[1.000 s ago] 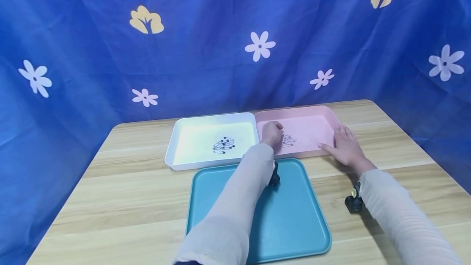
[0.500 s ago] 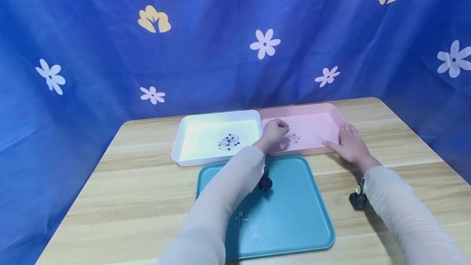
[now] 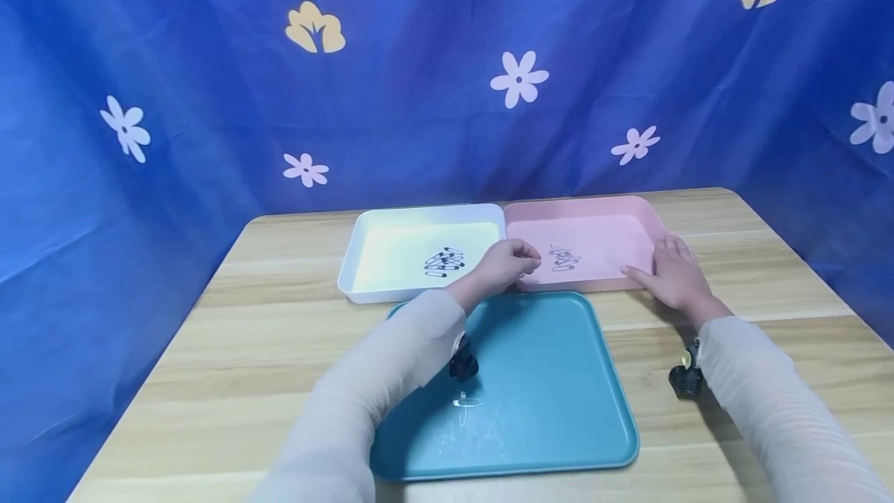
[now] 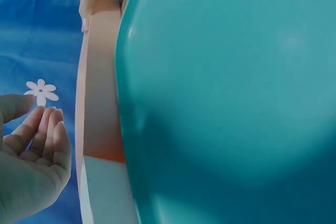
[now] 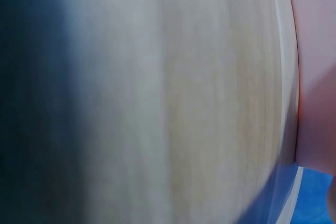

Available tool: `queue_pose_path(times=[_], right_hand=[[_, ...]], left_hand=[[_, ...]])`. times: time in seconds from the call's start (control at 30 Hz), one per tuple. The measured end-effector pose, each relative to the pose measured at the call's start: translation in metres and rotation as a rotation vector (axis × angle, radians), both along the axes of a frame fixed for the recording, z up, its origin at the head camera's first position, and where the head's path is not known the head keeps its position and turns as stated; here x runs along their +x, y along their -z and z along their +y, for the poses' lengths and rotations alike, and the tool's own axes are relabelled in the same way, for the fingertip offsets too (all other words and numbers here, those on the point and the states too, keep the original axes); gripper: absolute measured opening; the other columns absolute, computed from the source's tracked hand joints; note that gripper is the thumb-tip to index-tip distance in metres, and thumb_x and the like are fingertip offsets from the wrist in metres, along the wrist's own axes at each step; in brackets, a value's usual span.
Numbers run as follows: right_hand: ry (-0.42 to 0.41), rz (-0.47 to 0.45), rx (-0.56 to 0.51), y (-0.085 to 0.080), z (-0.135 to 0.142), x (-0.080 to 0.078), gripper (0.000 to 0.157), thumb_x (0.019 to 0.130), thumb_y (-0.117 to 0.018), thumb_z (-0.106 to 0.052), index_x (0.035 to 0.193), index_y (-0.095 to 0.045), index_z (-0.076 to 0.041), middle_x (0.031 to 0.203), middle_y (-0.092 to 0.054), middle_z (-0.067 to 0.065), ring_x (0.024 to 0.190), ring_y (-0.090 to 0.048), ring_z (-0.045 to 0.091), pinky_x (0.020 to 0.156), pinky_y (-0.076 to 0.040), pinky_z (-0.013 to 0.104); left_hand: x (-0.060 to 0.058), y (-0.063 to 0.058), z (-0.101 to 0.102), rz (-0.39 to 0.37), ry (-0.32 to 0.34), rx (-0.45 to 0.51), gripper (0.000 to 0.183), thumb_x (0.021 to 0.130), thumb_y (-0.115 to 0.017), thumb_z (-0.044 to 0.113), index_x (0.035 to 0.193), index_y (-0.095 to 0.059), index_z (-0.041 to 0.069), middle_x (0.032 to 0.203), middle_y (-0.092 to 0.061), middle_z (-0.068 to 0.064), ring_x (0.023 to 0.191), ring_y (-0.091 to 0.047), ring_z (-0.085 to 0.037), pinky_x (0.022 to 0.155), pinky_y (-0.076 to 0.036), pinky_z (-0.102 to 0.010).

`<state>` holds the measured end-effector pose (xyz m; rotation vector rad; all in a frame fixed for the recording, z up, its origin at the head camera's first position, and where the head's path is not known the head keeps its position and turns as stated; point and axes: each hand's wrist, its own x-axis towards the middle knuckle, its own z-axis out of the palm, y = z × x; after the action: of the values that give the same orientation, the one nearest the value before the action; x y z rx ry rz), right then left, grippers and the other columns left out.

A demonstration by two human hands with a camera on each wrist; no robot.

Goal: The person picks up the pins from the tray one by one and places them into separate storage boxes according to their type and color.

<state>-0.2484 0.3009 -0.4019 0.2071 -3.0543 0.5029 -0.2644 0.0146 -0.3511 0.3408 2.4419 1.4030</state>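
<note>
My left hand (image 3: 499, 264) hovers over the edge where the white tray (image 3: 384, 254) meets the pink tray (image 3: 608, 243). Its fingers are loosely bent, and in the left wrist view the hand (image 4: 37, 166) shows nothing between thumb and fingertips. Fingers extended, my right hand (image 3: 673, 276) rests on the pink tray's front right corner, thumb at the front rim. Silver safety pins (image 3: 563, 258) lie in a small heap in the pink tray. Dark-headed safety pins (image 3: 445, 262) are heaped in the white one. More safety pins (image 3: 464, 404) lie crossed on the teal tray (image 3: 545, 386).
The white and pink trays stand side by side at the back of the wooden table (image 3: 244, 340), with the teal tray in front of them. A blue flowered curtain (image 3: 412, 99) hangs behind and at both sides.
My left hand has drawn back leftward and toward me, out of the pink tray, its fingers loosening. The pins on the teal tray came into sight. The right hand stays at the corner.
</note>
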Motion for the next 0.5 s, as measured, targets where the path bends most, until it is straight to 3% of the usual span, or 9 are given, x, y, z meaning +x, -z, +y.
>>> queue_pose_path(times=[0.2, 0.5], right_hand=[[-0.009, -0.015, 0.007, 0.0, 0.0, 0.001, 0.095, 0.083, -0.034, -0.058, 0.126, -0.007, 0.022, 0.13, -0.001, 0.04, 0.121, 0.001, 0.048, 0.098, 0.003, 0.052], [-0.013, -0.02, -0.001, -0.001, 0.001, 0.0, 0.096, 0.082, -0.034, -0.059, 0.126, -0.005, 0.022, 0.131, 0.001, 0.039, 0.122, 0.002, 0.048, 0.098, 0.005, 0.051]], left_hand=[[0.015, -0.002, -0.021, -0.048, 0.055, 0.012, 0.014, 0.083, -0.057, 0.013, 0.093, -0.06, 0.004, 0.083, -0.059, -0.004, 0.077, -0.055, -0.017, 0.073, -0.047, -0.031], [0.043, -0.009, -0.05, -0.076, 0.142, 0.012, 0.019, 0.083, -0.056, 0.011, 0.098, -0.059, 0.0, 0.086, -0.058, -0.004, 0.078, -0.053, -0.014, 0.072, -0.045, -0.025]])
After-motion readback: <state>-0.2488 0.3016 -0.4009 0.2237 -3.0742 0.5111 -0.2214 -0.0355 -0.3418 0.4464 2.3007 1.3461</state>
